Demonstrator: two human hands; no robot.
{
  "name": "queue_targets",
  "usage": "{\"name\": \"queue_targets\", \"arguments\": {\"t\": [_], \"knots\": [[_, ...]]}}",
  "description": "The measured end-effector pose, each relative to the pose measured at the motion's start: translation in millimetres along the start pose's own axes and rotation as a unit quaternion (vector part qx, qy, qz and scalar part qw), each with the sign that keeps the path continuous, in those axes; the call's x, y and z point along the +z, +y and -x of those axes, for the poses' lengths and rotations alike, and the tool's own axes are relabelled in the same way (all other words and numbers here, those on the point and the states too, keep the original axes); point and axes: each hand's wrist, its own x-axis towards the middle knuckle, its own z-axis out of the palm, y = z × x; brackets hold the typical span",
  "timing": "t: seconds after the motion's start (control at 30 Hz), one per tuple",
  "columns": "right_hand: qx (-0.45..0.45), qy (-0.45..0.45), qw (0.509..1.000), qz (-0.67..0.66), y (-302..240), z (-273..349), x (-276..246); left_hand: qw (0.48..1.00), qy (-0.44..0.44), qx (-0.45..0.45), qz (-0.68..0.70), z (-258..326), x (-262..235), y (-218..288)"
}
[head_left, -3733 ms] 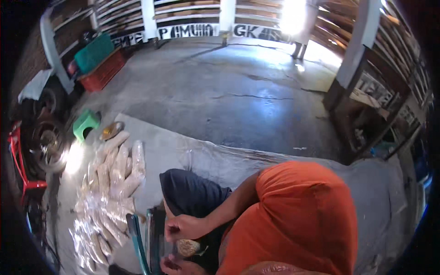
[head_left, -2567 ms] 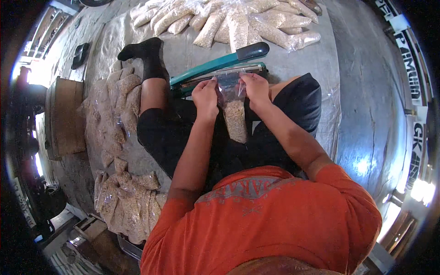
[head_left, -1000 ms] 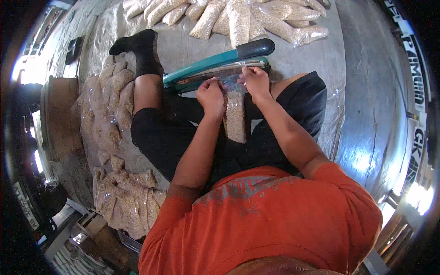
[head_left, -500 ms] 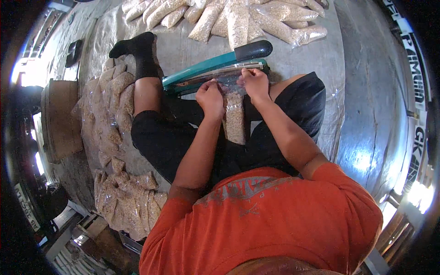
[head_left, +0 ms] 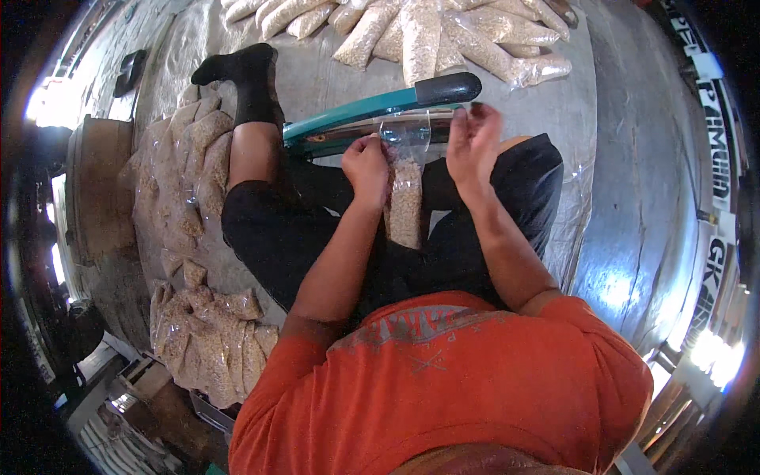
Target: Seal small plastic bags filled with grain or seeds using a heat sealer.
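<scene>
A clear plastic bag (head_left: 407,202), its lower part filled with pale, beige pieces, lies between my legs with its flat top over a teal hand sealer (head_left: 352,115). My left hand (head_left: 366,168) is closed in a pinch on the left edge of the bag's top. To the right of the bag, my right hand (head_left: 475,144) is raised below the sealer's black handle (head_left: 449,89). Its fingers are loosely bent and apart, with nothing visible in them. The sealer's arm is lifted a little above its base.
Several filled bags (head_left: 419,39) fan out on the sheet at the far side. More filled bags lie at left (head_left: 182,170) and in a pile (head_left: 210,340) at lower left. A cardboard box (head_left: 107,190) stands further left. My sock-covered foot (head_left: 245,67) is beside the sealer.
My right hand has let go of the bag's top and moved right, toward the sealer's handle end. My left hand keeps its pinch at nearly the same spot.
</scene>
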Motion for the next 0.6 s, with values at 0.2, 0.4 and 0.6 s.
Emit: {"name": "queue_targets", "arguments": {"t": [0.2, 0.4, 0.6], "knots": [[-0.299, 0.087, 0.949, 0.055, -46.2, -39.9, -25.8, 1.000, -0.007, -0.005, -0.013, 3.1, 1.4, 3.3], [-0.266, 0.027, 0.961, 0.072, -17.4, -36.6, -17.0, 1.000, -0.016, -0.017, 0.001, 4.5, 3.5, 3.4], [-0.212, -0.013, 0.971, 0.107, 9.0, -28.4, -10.6, 0.999, 0.001, 0.028, -0.032, 12.9, 8.0, 12.8]]}}
